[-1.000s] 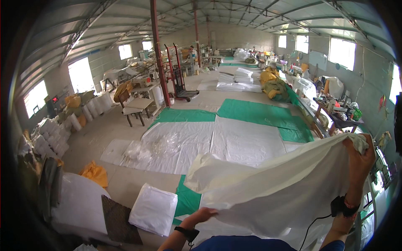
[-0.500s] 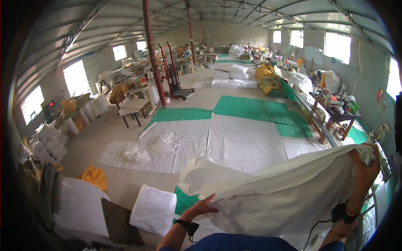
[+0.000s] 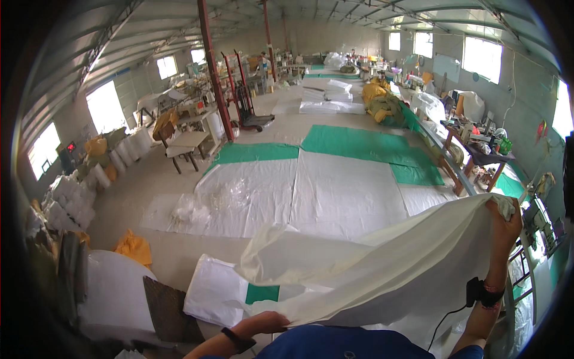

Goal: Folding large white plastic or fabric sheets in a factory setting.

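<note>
Your right hand is up high, fingers clenched round a bunched corner of the white sheet. Left hand's down low by its bottom edge, can't tell if it's pinching anything. Sheet's stretched out in front of you, folded white cloth just past your left.

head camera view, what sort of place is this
Probably a workshop that works with sheet material: the right hand holds up a large white sheet, broad white and green sheets lie spread on the floor, and a hand truck stands farther back.
</note>
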